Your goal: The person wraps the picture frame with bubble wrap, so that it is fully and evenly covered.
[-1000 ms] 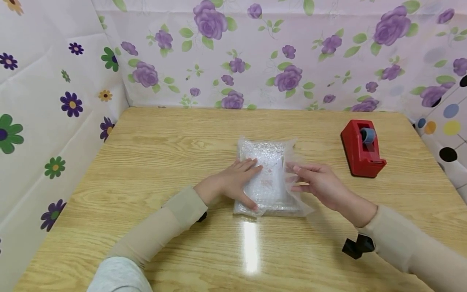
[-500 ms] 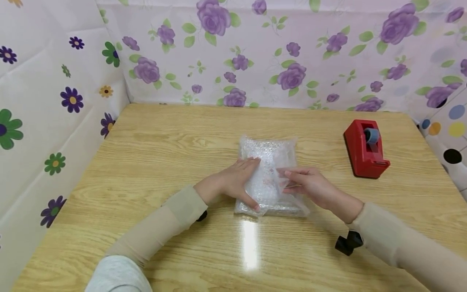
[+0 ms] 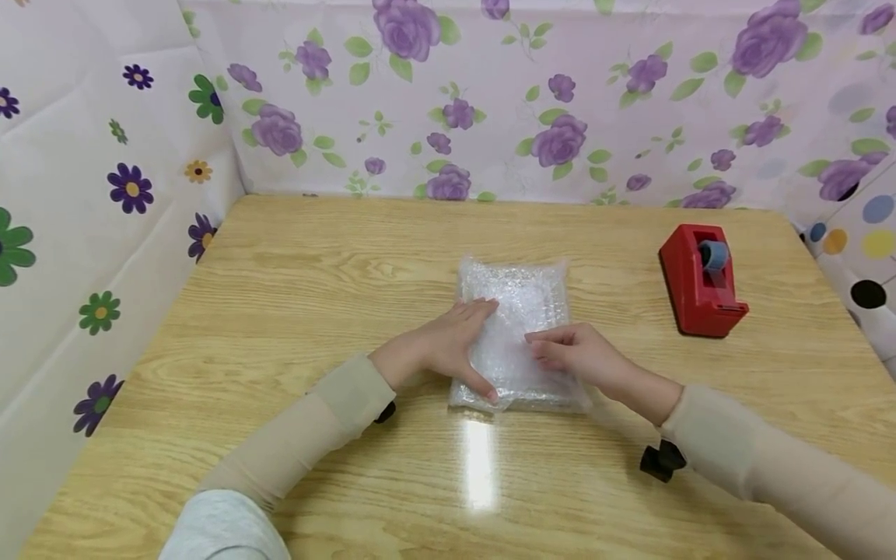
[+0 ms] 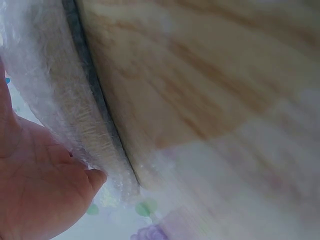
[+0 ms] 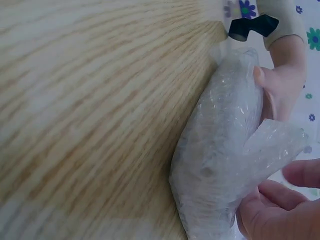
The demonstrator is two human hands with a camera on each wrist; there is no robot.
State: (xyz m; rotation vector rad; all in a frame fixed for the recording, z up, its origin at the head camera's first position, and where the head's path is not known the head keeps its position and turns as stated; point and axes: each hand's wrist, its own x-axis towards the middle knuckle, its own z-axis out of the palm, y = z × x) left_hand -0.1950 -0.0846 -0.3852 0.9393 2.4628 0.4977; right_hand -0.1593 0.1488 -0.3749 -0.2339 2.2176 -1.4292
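Observation:
A flat, rectangular parcel in bubble wrap (image 3: 521,299) lies on the wooden table near the middle. My left hand (image 3: 455,342) rests on its left side, fingers and thumb spread. In the left wrist view the palm (image 4: 40,185) lies along the wrapped edge, beside a dark strip at the parcel's base. With thumb and fingers close together, my right hand (image 3: 577,354) pinches the loose flap of wrap over the parcel's right half. A raised corner of the flap (image 5: 280,145) shows by the fingers in the right wrist view. The wrap blurs what is inside.
A red tape dispenser (image 3: 700,284) with a blue-looking roll stands at the right of the table (image 3: 336,264). Flower-patterned sheets (image 3: 504,101) hang along the back and left sides. Black wrist cameras (image 3: 661,460) sit under the sleeves.
My right hand has carried the flap of bubble wrap leftward and laid it over the parcel, covering the pale print seen before. My left hand has stayed in place.

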